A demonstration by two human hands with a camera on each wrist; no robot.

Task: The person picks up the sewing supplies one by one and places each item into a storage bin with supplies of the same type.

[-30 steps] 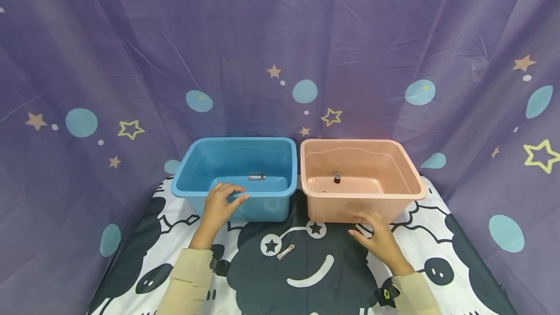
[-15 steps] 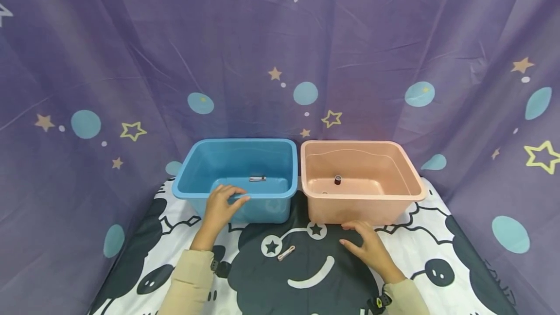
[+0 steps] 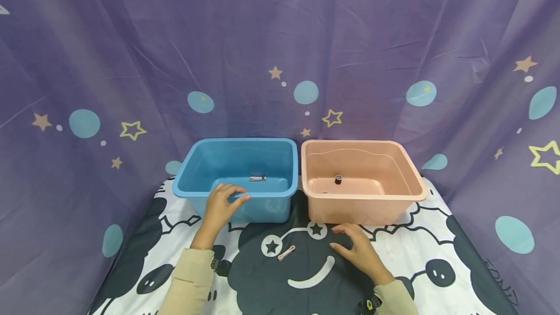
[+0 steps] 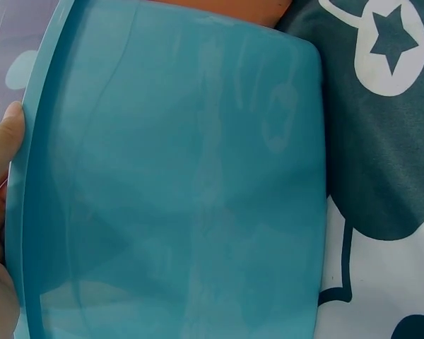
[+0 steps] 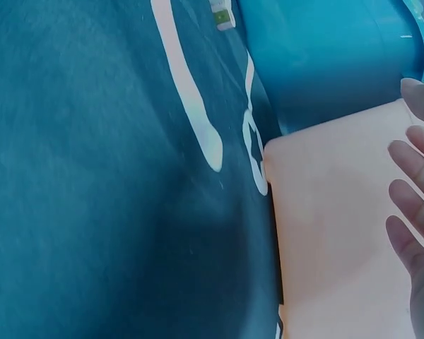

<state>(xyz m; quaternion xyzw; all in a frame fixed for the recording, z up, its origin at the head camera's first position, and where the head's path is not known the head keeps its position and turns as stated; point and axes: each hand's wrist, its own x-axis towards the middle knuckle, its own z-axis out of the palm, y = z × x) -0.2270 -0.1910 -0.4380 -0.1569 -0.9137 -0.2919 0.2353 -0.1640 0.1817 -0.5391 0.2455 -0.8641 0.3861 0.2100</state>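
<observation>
My left hand [image 3: 220,210] is at the front rim of the blue tub [image 3: 245,208], fingers and thumb apart, nothing between them. In the left wrist view, its thumb [image 4: 7,138] lies right at the rim. A slim, pale nail clipper [image 3: 257,178] lies on the blue tub's floor. Another nail clipper [image 3: 286,253] lies on the dark part of the printed cloth. To its right hovers my right hand [image 3: 360,252], in front of the peach tub [image 3: 350,209], with fingers spread and holding nothing. A small dark cylinder with a pale top [image 3: 338,179] stands inside the peach tub.
The two tubs stand side by side against a purple curtain [image 3: 262,38] printed with stars and dots. A black-and-white cartoon cloth [image 3: 420,237] covers the surface. A tiny round thing [image 3: 324,192] shows near the peach tub's front inner wall.
My right hand has moved left and slightly down, from in front of the peach tub's middle toward the nail clipper on the cloth. The left hand has stayed at the blue rim.
</observation>
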